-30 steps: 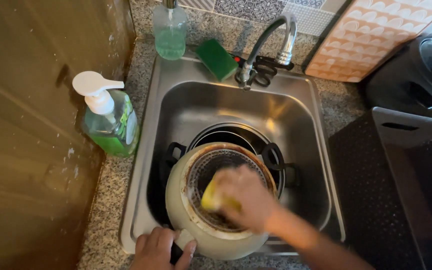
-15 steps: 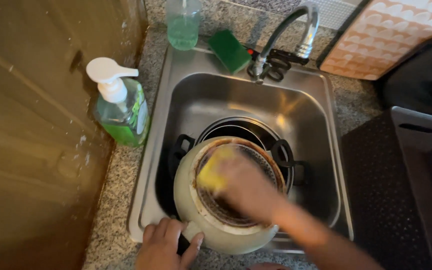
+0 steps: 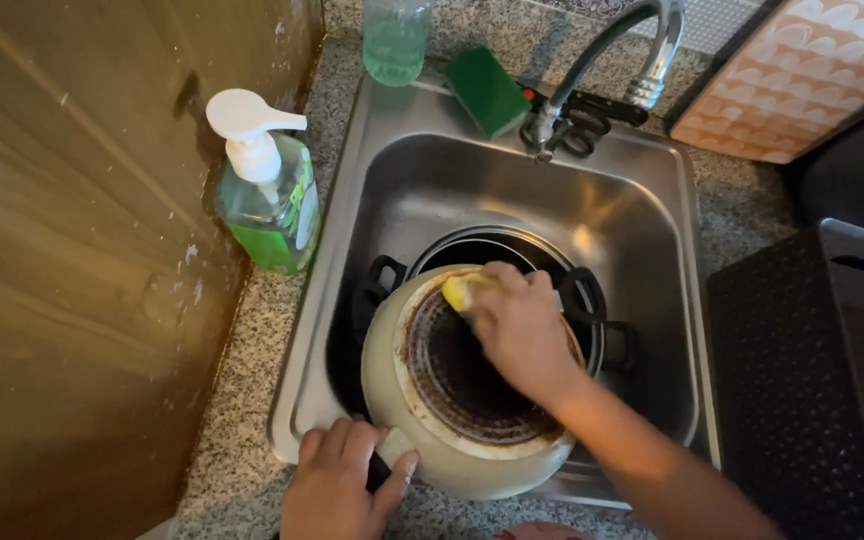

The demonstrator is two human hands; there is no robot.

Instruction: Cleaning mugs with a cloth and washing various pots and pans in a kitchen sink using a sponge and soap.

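The right hand (image 3: 520,335) is closed over a yellow sponge (image 3: 459,290), pressing it against the upturned bottom of a pale pan (image 3: 432,440) near that bottom's far edge. The left hand (image 3: 337,490) is clamped round the pan's dark handle (image 3: 379,470) at the near rim of the sink (image 3: 652,200), holding the pan tilted with its underside facing up. The pan rests over a black pot (image 3: 582,290) with 2 loop handles that sits in the sink basin.

The pan's underside carries a wide dark burnt ring (image 3: 452,385) with brown crust around it, so as far as can be judged the scrubbing has a good way to go; only the pale outer wall looks fairly clean. No foam or running water shows.

Outward on the bench: a green soap pump bottle (image 3: 267,195) at the sink's left edge, a green scouring pad (image 3: 489,92) and a clear bottle (image 3: 395,40) at the far-left corner, the tap (image 3: 642,50) behind.
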